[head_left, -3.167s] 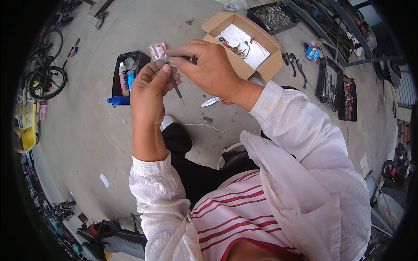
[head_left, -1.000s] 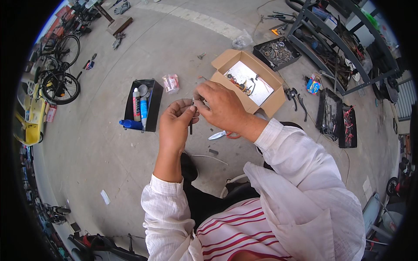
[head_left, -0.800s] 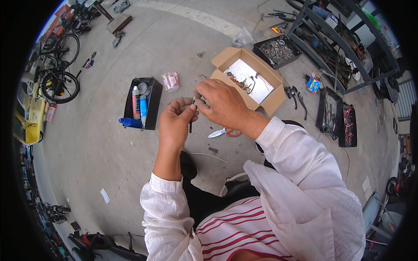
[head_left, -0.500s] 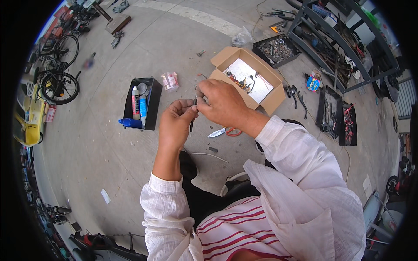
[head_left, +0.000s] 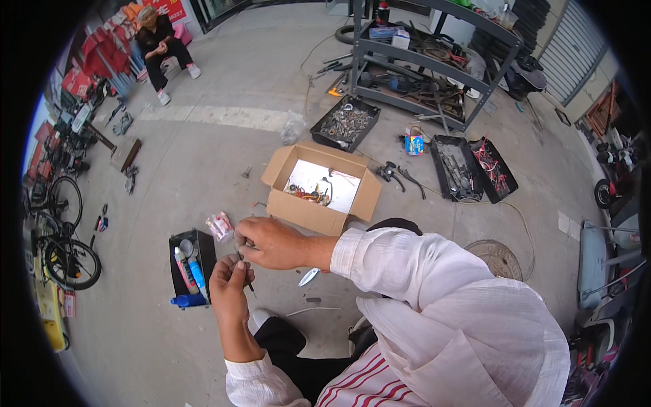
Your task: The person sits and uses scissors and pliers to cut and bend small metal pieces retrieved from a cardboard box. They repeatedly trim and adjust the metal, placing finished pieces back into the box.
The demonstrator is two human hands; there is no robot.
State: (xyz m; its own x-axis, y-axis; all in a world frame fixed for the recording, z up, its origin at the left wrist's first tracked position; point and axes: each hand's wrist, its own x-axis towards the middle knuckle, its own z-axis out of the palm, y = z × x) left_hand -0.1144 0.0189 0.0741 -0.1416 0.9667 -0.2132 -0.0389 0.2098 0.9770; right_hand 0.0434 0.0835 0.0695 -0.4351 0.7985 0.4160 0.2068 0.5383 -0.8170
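It was an open-air bicycle repair yard: bicycles (head_left: 64, 230) lined the left edge, parts trays (head_left: 468, 166) lay on concrete before a tool rack (head_left: 427, 64) at top.

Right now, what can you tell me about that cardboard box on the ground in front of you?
The cardboard box is plain brown and sits open on the concrete ground, its four flaps folded outward. Its inside floor looks white, with a small tangle of wires and little parts lying toward its left side. It stands upright, just beyond the right hand, which does not touch it. A black tray of metal parts lies farther off behind it, and a small clear packet lies near its left front corner.
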